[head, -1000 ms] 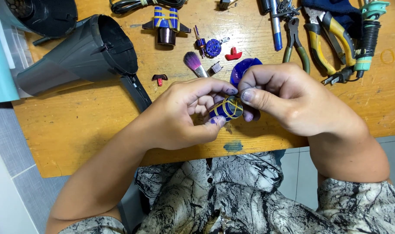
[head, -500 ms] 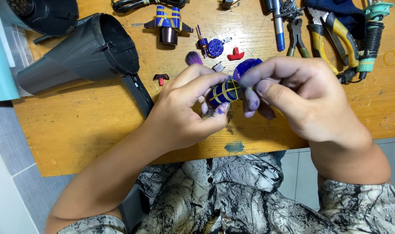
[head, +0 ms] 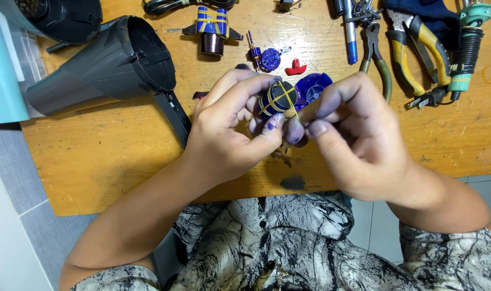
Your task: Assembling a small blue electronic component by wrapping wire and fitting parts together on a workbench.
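Scuffed orange-brown wood makes up the workbench (head: 121, 161), with grey floor tiles showing at its near edge. Both hands meet just above the middle of it. The left hand (head: 229, 134) is closed around a small dark, rounded motor part (head: 277, 99) crossed by thin yellow bands, its thumb and fingers pinching the part's lower and left sides. The right hand (head: 358, 140) is closed too, its thumb and forefinger pinching at the part's right side, seemingly on one yellow band, though exactly what they grip is hard to tell. The fingertips (head: 295, 132) of both hands are stained blue-purple.

At 12 o'clock from the part lie a small blue rotor (head: 268, 58) and a red plastic piece (head: 296, 68); a blue fan wheel (head: 313, 86) sits just behind the part at about 1 o'clock. At 10 o'clock rests a black hair-dryer shell (head: 111, 64), and at 2 o'clock a pair of yellow-handled pliers (head: 412, 51) beside a soldering iron (head: 464, 48).

To do this well, I judge the left hand should keep the part steady and turned toward the eyes, while the right works the band gently, so nothing slips among the loose parts behind.
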